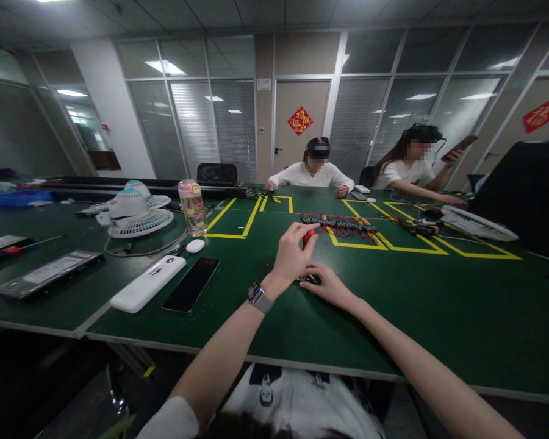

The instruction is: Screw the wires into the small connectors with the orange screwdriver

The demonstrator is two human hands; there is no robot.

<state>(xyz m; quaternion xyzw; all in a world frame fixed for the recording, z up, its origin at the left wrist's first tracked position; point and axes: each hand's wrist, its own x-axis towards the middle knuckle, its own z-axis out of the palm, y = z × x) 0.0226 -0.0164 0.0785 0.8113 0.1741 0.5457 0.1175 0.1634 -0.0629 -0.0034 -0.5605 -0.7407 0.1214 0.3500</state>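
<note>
My left hand [293, 251], with a watch on its wrist, is raised over the green table [265, 317] and closed round a small red-handled tool [307, 236]. Just below it my right hand [326, 284] lies low on the table, fingers pinched on a small dark part [312, 279] with thin coloured wires. A pile of red and blue wired pieces [341, 224] lies a little beyond both hands, inside yellow tape lines.
Left of my hands lie a black phone [191, 284], a white power bank [148, 283], a white mouse-like object [195, 246], a pink-lidded bottle [193, 207] and white fans [135, 213]. Two people sit across the table; another fan [478, 223] lies at right.
</note>
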